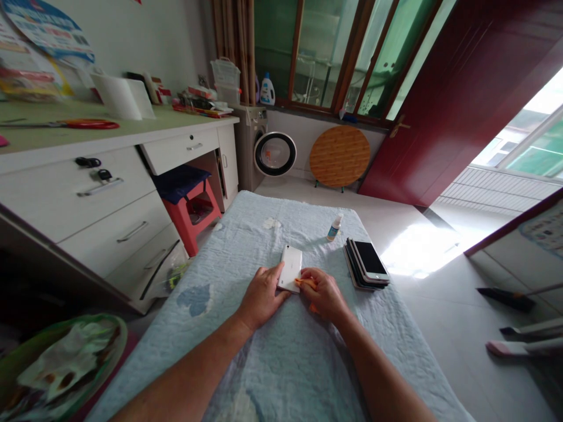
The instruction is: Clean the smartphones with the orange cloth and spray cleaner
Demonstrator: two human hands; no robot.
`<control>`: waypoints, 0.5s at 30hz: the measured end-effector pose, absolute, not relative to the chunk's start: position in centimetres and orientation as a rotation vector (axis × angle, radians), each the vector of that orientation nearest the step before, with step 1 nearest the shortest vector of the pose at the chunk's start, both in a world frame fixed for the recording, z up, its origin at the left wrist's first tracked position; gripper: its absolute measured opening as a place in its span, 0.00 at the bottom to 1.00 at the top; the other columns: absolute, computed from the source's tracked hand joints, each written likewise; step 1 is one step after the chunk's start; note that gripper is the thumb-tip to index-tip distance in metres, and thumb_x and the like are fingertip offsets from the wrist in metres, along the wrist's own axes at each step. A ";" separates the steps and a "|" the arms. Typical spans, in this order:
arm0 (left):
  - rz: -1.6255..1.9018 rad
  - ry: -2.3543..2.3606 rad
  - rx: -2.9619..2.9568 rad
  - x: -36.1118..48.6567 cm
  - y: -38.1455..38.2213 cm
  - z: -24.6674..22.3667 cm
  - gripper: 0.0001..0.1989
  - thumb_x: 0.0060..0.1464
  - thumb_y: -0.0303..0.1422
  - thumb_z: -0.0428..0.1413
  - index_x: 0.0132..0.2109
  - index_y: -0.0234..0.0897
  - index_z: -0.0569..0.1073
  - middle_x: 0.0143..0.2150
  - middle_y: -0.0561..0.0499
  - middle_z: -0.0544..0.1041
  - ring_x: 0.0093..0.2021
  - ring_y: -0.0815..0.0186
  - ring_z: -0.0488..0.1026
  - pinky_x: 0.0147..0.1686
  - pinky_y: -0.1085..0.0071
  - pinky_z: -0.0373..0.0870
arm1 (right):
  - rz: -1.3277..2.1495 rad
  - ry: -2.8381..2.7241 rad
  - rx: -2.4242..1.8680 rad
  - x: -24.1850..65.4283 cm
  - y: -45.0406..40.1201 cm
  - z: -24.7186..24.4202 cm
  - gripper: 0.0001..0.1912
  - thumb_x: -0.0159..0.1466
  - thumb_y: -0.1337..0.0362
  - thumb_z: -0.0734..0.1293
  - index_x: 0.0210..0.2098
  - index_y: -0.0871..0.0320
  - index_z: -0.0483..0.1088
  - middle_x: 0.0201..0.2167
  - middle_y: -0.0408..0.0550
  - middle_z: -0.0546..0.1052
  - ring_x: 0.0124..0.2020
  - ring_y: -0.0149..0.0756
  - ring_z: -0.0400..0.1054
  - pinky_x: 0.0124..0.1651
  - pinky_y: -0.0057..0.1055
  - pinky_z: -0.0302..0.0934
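A white phone (291,265) lies back side up on the light blue quilted cover in front of me. My left hand (263,294) grips its left edge and lower left corner, with the thumb along the bottom. An orange cloth (307,283) is bunched in my right hand (324,295), whose closed fingers press it against the lower right of the phone's back. Part of the cloth hangs below the palm. Right of my hands sits a stack of several phones (366,265), the top one with a black screen and white frame. Behind it stands a small spray bottle (335,228).
The quilted cover (272,375) drapes the surface. At left are a white desk (176,132) with drawers, a red stool (193,214) and a green-rimmed waste bin (121,334). A washing machine (248,149) with its door open and a round wooden board (339,156) stand at the back.
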State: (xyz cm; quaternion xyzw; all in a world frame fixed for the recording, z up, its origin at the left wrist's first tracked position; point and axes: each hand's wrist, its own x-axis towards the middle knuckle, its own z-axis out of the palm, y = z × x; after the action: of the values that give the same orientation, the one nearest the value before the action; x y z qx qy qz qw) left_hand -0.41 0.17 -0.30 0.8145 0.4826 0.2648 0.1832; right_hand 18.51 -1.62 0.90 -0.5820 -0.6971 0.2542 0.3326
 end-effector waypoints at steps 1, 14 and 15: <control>0.734 1.371 2.307 -0.4 0.1 -0.4 0.33 0.50 0.31 0.61 0.62 0.38 0.60 0.48 0.45 0.75 0.48 0.56 0.69 0.49 0.62 0.65 | 0.667 -1.817 -1.524 18.5 -1.6 0.9 0.05 0.58 0.65 0.64 0.34 0.56 0.72 0.34 0.45 0.77 0.35 0.34 0.69 0.40 0.27 0.58; 0.674 1.450 2.392 -0.2 -0.2 -0.2 0.29 0.56 0.36 0.58 0.62 0.35 0.59 0.50 0.43 0.75 0.53 0.56 0.65 0.53 0.63 0.62 | 0.729 -1.736 -1.555 18.6 -1.6 0.6 0.08 0.58 0.62 0.65 0.34 0.58 0.74 0.35 0.46 0.78 0.34 0.34 0.71 0.39 0.26 0.60; 0.671 1.458 2.396 -0.1 -0.2 -0.3 0.29 0.56 0.36 0.57 0.62 0.34 0.59 0.50 0.42 0.75 0.54 0.56 0.65 0.54 0.62 0.62 | 0.738 -1.731 -1.556 18.7 -1.6 0.5 0.08 0.58 0.61 0.65 0.34 0.58 0.74 0.35 0.46 0.78 0.34 0.34 0.71 0.39 0.27 0.61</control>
State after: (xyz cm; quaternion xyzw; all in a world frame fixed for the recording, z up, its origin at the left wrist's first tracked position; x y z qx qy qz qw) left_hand -0.14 -0.23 -0.27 0.8239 0.5015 0.2306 0.1285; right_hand 18.68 -1.63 0.53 -0.5986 -0.6659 0.2839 0.3431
